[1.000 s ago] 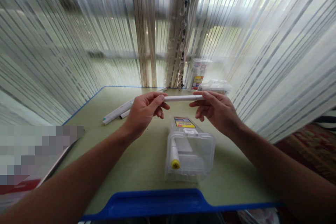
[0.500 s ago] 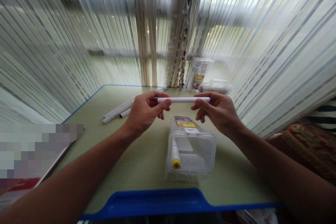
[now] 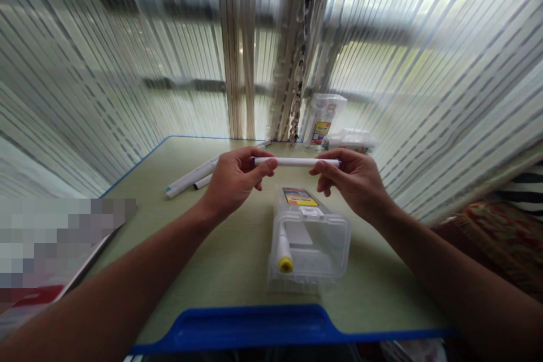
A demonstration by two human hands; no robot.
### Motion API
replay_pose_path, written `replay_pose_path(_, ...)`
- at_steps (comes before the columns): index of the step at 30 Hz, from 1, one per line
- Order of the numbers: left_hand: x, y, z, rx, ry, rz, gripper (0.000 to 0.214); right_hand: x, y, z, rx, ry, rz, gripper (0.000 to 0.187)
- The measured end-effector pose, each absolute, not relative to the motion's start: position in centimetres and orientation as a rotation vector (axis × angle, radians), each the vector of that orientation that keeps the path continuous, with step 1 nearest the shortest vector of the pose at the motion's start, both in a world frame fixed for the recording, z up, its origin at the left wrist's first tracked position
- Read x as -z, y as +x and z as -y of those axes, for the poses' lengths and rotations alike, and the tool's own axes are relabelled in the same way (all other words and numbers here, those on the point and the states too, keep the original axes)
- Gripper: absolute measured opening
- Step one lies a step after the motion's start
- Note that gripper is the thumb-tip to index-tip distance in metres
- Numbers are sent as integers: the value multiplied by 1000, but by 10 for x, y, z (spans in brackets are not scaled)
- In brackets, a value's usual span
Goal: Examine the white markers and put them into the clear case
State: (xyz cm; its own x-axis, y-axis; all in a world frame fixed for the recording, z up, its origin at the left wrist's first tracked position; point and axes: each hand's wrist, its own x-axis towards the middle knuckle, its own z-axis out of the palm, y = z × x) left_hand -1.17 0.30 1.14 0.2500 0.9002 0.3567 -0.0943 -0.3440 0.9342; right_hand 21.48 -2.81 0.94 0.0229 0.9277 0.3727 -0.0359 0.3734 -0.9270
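Note:
Both my hands hold a white marker (image 3: 297, 162) level above the green table (image 3: 220, 260). My left hand (image 3: 233, 181) pinches its left end, where a purple tip shows. My right hand (image 3: 354, 181) pinches the right end with thumb and fingers. Just below them a clear plastic box (image 3: 311, 240) lies on its side, its open mouth toward me. One white marker with a yellow cap (image 3: 283, 251) sticks out of it.
Two white markers (image 3: 190, 181) lie on the table at the left rear. Another clear box (image 3: 323, 116) and a lid-like container (image 3: 350, 138) stand at the back by the striped curtain. A blue table rim (image 3: 254, 328) runs along the near edge.
The marker has slid slightly leftward in my fingers, so its purple end now shows at my left thumb. Both hands stay in nearly the same place.

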Motion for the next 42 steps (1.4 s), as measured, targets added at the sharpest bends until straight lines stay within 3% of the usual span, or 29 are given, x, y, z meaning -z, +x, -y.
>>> replay_pose_path(42, -16, -12, -5, -1241, 1214, -673, 23, -15, 219, 27, -1168, -834, 1136, 25)
